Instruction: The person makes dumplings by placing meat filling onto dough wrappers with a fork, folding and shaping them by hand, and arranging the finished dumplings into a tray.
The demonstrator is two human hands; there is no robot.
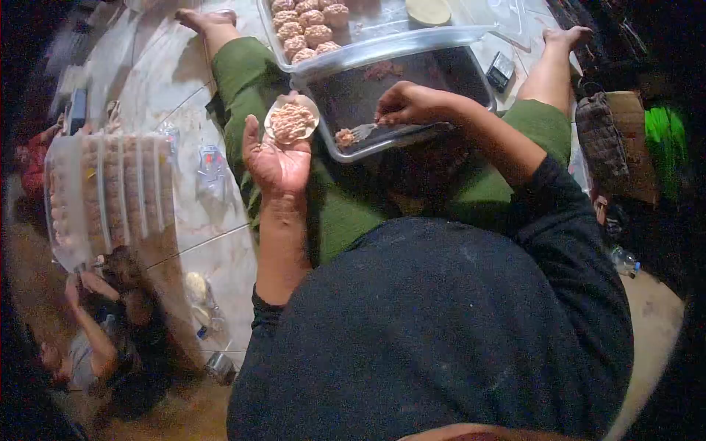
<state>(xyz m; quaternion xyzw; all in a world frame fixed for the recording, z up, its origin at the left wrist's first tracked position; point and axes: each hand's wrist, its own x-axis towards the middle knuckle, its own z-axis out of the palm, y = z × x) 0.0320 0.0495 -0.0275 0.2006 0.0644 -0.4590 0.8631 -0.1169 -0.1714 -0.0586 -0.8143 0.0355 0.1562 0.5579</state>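
Note:
Palm up, my left hand (281, 165) supports a pale round dumpling wrapper (313, 117) on its fingers. Minced filling (291, 122) is spread over the wrapper's middle. My right hand (413, 104) is closed around a fork (363, 132), whose tines point left and down. By the tines, a small lump of filling (344, 137) sits in the near left corner of a clear plastic tub (353, 156). More reddish filling (384, 70) lies at the tub's far side.
Beyond the tub, a clear tray (379, 33) holds several filled dumplings (318, 34) and a stack of round wrappers (428, 10). A small dark device (501, 70) lies right of the tub. Stacked containers (110, 191) stand left, near another person's hands (92, 285). A bottle (626, 262) lies right.

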